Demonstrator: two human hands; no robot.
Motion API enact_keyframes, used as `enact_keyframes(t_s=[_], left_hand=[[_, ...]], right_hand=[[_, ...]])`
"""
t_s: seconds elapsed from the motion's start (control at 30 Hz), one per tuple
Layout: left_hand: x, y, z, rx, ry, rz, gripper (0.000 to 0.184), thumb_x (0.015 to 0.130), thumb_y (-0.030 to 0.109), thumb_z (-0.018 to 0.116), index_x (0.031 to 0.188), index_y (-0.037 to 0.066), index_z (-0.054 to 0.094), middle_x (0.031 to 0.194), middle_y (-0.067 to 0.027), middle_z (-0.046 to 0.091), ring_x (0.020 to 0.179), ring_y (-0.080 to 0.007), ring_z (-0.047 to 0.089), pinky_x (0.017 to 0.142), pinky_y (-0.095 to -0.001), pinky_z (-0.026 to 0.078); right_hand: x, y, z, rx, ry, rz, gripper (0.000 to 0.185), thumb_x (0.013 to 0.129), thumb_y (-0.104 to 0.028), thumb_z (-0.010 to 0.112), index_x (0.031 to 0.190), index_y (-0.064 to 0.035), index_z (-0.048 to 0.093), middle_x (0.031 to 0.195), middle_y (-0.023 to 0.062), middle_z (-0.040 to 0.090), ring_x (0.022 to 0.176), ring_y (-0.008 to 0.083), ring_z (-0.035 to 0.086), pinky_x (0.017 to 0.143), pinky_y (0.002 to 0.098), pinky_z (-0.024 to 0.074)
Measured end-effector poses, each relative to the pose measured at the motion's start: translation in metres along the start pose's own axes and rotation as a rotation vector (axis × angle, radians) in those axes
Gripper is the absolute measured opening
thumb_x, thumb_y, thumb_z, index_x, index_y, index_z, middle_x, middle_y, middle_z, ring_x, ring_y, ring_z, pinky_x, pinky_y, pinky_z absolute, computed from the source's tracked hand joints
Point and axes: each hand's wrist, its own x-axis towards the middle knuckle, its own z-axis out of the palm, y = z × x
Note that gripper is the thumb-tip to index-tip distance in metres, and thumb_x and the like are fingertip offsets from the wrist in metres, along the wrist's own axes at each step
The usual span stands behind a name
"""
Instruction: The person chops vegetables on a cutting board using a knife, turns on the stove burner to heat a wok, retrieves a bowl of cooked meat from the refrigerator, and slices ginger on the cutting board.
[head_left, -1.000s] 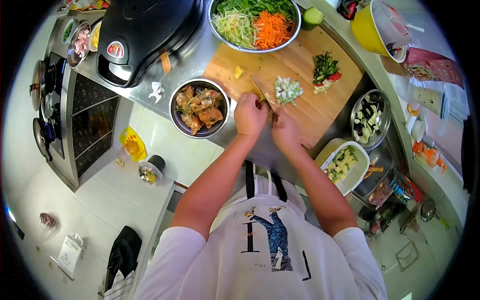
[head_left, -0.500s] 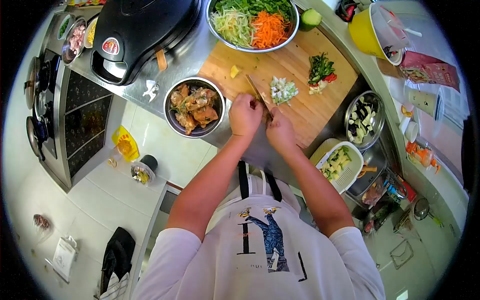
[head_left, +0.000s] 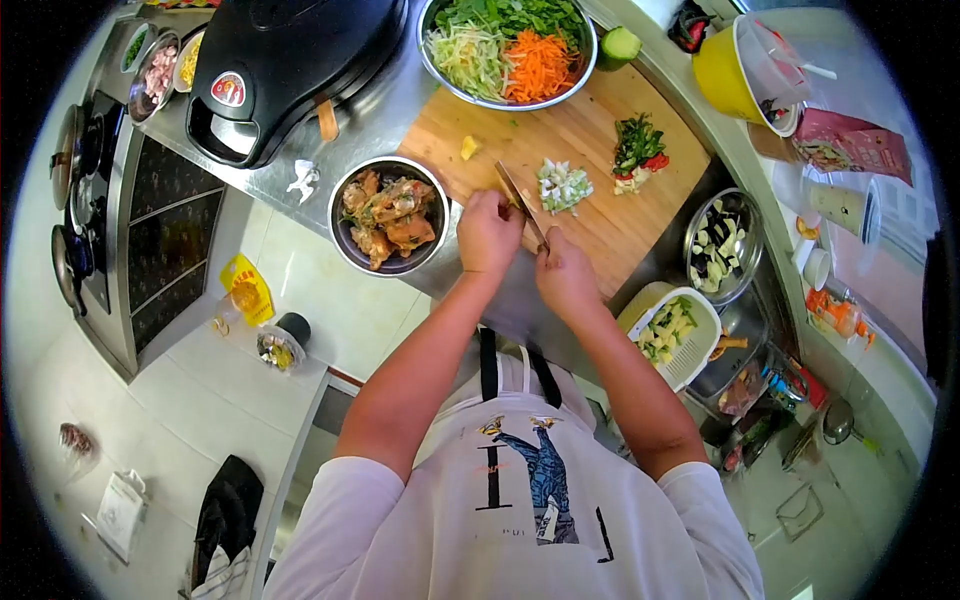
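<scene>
My right hand (head_left: 565, 270) is wrapped round the handle of a knife (head_left: 516, 195), whose blade points up and left over the wooden cutting board (head_left: 610, 230). Beside the blade, my left hand (head_left: 489, 232) is closed, its fingertips pressed on a small piece that is mostly hidden. A yellow piece (head_left: 468, 147) lies above my left hand. Chopped white and green bits (head_left: 563, 187) form a pile right of the knife. Farther right are chopped greens (head_left: 637, 143) with red bits. A bowl of meat pieces (head_left: 390, 218) stands left of my left hand.
A large bowl (head_left: 483, 100) of shredded vegetables stands at the board's far edge, beside a black appliance (head_left: 290, 70). On the right are a bowl of dark and pale pieces (head_left: 718, 247), a white basket (head_left: 700, 345) and a yellow tub (head_left: 714, 75).
The knife has turned slightly and shifted relative to my left fingers, showing more of its handle end. Both hands stay close together at the board's near edge. The whole view has shifted a little.
</scene>
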Motion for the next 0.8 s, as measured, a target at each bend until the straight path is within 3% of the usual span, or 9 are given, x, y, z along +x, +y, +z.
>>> enact_keyframes(t_s=[0.13,0.53,0.63,0.7,0.8], left_hand=[[-0.001,-0.006,0.001,0.104,-0.036,0.038,0.012,0.072,0.011,0.065,0.074,0.001,0.059,0.078,-0.0156,0.059,0.073,-0.034,0.059,0.066,-0.0397,0.048],[-0.003,-0.008,0.003,-0.001,0.015,0.075,0.009,0.071,0.008,0.063,0.07,0.003,0.055,0.077,-0.0152,0.056,0.07,-0.037,0.056,0.063,-0.0439,0.046],[-0.004,-0.01,0.001,-0.01,0.046,0.098,0.009,0.071,0.009,0.063,0.07,0.003,0.056,0.076,-0.0153,0.056,0.071,-0.0369,0.056,0.063,-0.0438,0.046],[-0.004,-0.008,0.0,0.015,0.048,0.127,0.012,0.072,0.011,0.065,0.069,0.001,0.057,0.073,-0.0151,0.056,0.069,-0.0344,0.057,0.062,-0.0398,0.047],[-0.003,-0.008,0.0,-0.019,0.01,0.06,0.009,0.071,0.01,0.064,0.068,0.004,0.058,0.077,-0.0142,0.057,0.07,-0.0357,0.057,0.063,-0.0423,0.047]], right_hand=[[0.011,-0.004,0.011,0.028,0.006,0.043,0.012,0.084,-0.009,0.053,0.093,-0.0025,0.047,0.077,0.0267,0.058,0.077,0.0474,0.056,0.066,0.0526,0.0431],[0.005,-0.001,0.0,-0.023,-0.095,0.127,0.014,0.083,-0.01,0.052,0.096,-0.0047,0.051,0.082,0.0266,0.06,0.08,0.0473,0.057,0.069,0.0553,0.0424],[0.013,0.007,0.024,0.105,0.02,0.072,0.015,0.082,-0.012,0.053,0.095,-0.0041,0.051,0.083,0.0259,0.06,0.081,0.0472,0.057,0.069,0.0553,0.0424],[0.009,0.012,0.025,0.093,0.019,0.041,0.016,0.082,-0.012,0.053,0.095,-0.0038,0.05,0.083,0.026,0.06,0.081,0.0472,0.057,0.069,0.0552,0.0426],[0.006,0.003,0.004,0.057,-0.026,0.048,0.018,0.081,-0.011,0.053,0.097,-0.0032,0.051,0.082,0.0265,0.06,0.081,0.047,0.057,0.069,0.0549,0.0427]])
